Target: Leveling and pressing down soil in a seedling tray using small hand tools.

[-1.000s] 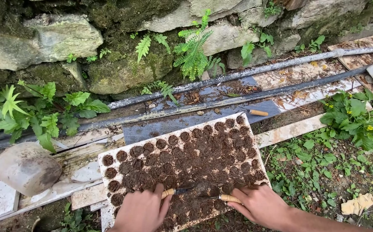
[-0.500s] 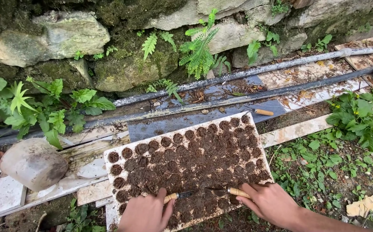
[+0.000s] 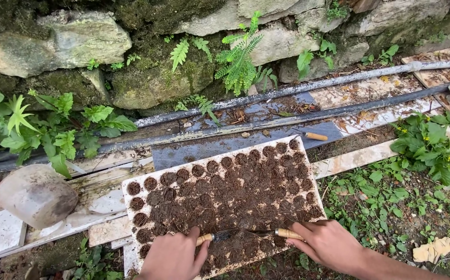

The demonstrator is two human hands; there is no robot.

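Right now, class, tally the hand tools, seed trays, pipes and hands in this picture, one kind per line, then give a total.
Wooden-handled tools: 3, at and
Seed tray: 1
Long pipes: 2, at and
Hands: 2, left, right
Total: 8

Stone wall (image 3: 266,46): mossy, ferns (image 3: 238,57) growing from joints | two pipes (image 3: 308,85) along its base | wooden-handled tool (image 3: 315,136) lying beyond the tray | grey rock (image 3: 36,196) on boards, left | leafy weeds (image 3: 432,145), right
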